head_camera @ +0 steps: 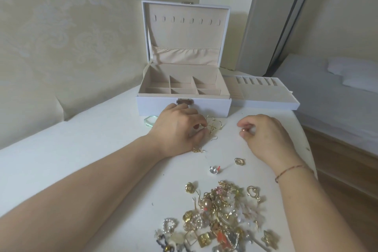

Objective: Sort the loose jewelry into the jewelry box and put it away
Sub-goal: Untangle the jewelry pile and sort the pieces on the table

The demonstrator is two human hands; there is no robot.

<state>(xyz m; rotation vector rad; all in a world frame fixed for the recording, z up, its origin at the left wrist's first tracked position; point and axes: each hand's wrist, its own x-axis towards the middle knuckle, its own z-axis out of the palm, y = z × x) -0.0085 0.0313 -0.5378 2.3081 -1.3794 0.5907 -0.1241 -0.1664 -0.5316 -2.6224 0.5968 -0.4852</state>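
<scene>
A white jewelry box stands open at the back of the white table, its beige compartments bare. Its removable tray lies to the right of it. My left hand rests in front of the box, fingertips pinching thin gold hook earrings. To the right, my right hand pinches a small pearl-like earring between thumb and fingers. A large heap of loose jewelry lies near the front edge. A gold ring and a silver piece lie between the hands and the heap.
A small glass piece lies at the box's left front corner. A small gold piece sits under my left wrist. The table's right edge drops to a wooden floor, with a bed beyond. Walls close the back and left.
</scene>
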